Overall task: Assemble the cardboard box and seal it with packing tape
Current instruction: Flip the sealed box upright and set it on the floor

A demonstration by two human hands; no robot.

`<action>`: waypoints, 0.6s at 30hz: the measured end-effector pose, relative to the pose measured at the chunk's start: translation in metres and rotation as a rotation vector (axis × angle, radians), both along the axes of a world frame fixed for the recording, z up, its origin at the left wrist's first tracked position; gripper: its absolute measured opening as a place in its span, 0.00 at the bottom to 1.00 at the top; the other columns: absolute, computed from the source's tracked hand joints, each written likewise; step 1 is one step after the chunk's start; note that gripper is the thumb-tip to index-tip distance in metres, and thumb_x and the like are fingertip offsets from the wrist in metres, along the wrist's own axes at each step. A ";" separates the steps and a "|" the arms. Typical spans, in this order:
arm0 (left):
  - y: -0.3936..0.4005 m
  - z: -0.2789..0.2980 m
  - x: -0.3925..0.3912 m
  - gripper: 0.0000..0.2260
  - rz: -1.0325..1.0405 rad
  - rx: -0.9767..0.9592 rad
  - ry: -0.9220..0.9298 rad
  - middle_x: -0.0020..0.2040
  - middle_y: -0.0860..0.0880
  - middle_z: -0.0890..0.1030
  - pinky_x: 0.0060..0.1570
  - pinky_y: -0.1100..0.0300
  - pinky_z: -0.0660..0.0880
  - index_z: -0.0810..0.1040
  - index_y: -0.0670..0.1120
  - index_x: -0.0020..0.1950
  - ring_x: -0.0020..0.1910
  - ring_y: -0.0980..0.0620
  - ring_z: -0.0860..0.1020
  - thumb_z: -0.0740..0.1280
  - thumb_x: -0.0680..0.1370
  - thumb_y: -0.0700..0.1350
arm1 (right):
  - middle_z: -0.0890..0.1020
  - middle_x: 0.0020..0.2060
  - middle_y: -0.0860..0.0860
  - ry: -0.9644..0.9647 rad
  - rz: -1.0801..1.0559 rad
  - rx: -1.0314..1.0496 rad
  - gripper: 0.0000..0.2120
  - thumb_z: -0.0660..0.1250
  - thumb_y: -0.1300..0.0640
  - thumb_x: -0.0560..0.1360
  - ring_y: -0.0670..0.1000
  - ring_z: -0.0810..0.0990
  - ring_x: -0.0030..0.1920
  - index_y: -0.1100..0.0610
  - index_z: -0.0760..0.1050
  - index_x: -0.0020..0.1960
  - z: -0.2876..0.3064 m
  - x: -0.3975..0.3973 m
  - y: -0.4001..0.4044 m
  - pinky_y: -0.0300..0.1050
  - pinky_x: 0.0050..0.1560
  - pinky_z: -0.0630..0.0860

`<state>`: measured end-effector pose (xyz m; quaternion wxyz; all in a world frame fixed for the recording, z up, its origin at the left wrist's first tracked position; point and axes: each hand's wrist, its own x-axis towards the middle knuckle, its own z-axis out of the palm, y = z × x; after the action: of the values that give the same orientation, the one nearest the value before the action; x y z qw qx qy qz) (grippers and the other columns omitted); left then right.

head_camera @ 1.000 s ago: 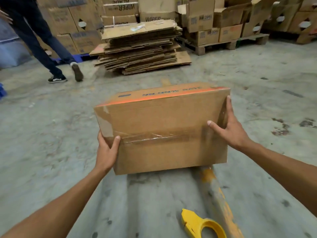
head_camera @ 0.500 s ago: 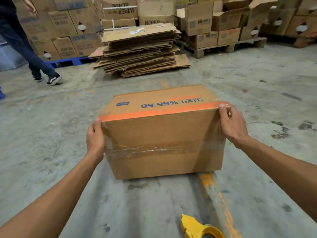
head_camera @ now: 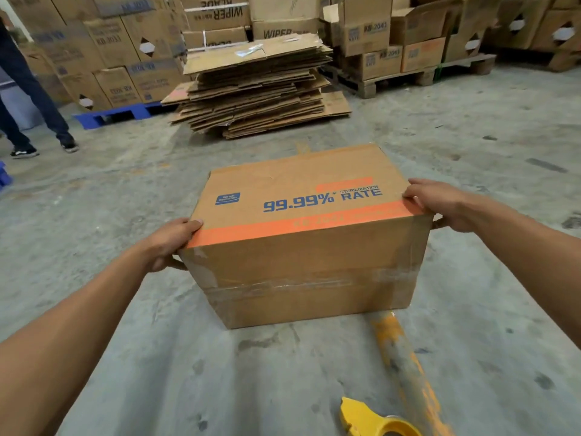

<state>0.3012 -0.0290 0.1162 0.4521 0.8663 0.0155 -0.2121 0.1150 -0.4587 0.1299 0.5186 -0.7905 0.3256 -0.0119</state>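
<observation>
Evidently mid-turn, the cardboard box point(head_camera: 301, 234) sits on the concrete floor point(head_camera: 471, 152) with the left hand point(head_camera: 171, 240) and right hand point(head_camera: 440, 202) gripping opposite top corners — best rolled evenly, keeping the taped seam point(head_camera: 314, 283) flat — the yellow tape dispenser point(head_camera: 374, 418) lying near.

Bare concrete floor point(head_camera: 125, 357) lies open on every side of the box point(head_camera: 301, 247). A yellow tape dispenser point(head_camera: 374, 420) sits on the near floor by an orange line point(head_camera: 405, 366); beyond, a stack of flattened cardboard point(head_camera: 261, 89), pallets of cartons point(head_camera: 393, 42) and a bystander's legs point(head_camera: 31, 99) bound the far edge.
</observation>
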 end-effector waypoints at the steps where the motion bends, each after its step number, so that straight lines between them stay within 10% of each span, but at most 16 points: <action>1: -0.004 0.004 0.007 0.16 -0.015 0.029 0.002 0.53 0.43 0.82 0.54 0.39 0.78 0.73 0.49 0.63 0.51 0.41 0.81 0.59 0.81 0.57 | 0.75 0.56 0.50 0.008 0.008 -0.025 0.24 0.57 0.53 0.80 0.52 0.74 0.49 0.45 0.63 0.75 0.002 0.006 -0.003 0.49 0.49 0.72; 9: -0.023 -0.008 0.021 0.33 0.002 -0.001 -0.071 0.60 0.43 0.78 0.41 0.51 0.78 0.62 0.46 0.75 0.51 0.43 0.81 0.63 0.76 0.64 | 0.82 0.54 0.50 0.023 0.029 0.204 0.27 0.61 0.36 0.76 0.56 0.82 0.50 0.38 0.63 0.74 -0.023 0.021 -0.013 0.59 0.56 0.78; 12: -0.014 -0.009 0.017 0.35 -0.043 -0.029 -0.068 0.59 0.47 0.78 0.42 0.52 0.78 0.61 0.49 0.75 0.52 0.45 0.81 0.64 0.74 0.66 | 0.77 0.54 0.44 -0.061 0.015 0.275 0.36 0.65 0.40 0.77 0.52 0.82 0.48 0.35 0.47 0.77 -0.022 0.020 -0.008 0.49 0.43 0.80; 18: -0.006 -0.016 -0.004 0.29 -0.065 -0.073 -0.221 0.58 0.49 0.80 0.48 0.51 0.79 0.66 0.49 0.71 0.50 0.48 0.82 0.63 0.76 0.63 | 0.74 0.63 0.49 -0.111 0.117 0.100 0.32 0.60 0.44 0.80 0.52 0.82 0.50 0.39 0.47 0.79 -0.018 0.013 -0.002 0.45 0.38 0.78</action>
<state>0.2969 -0.0346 0.1001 0.4752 0.8674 -0.0701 -0.1302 0.1276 -0.4608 0.1116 0.5744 -0.7795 0.2498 -0.0092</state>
